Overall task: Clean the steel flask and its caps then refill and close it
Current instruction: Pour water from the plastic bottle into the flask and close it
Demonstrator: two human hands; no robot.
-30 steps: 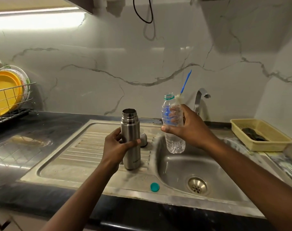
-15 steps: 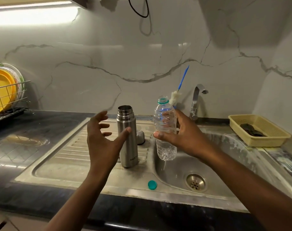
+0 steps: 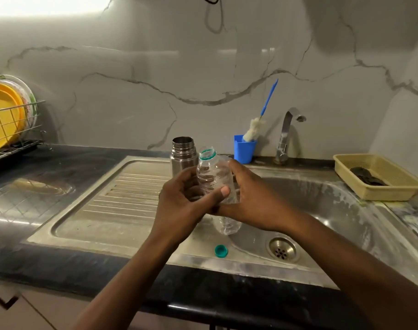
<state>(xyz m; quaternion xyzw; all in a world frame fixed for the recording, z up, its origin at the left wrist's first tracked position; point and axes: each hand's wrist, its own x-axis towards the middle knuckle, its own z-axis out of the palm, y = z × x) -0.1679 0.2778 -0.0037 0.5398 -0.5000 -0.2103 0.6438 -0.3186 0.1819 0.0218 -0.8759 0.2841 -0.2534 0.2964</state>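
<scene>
Plastic bottle (image 3: 216, 184) between both hands, seemingly.

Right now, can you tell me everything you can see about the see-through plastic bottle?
The plastic bottle is clear, thin and ribbed, with a teal ring round its open neck; its cap is off. No water shows inside it. It is held above the edge of the steel sink, tipped a little with its mouth up and leaning left. The left hand and the right hand both wrap around its middle. The steel flask stands open just behind it.
</scene>
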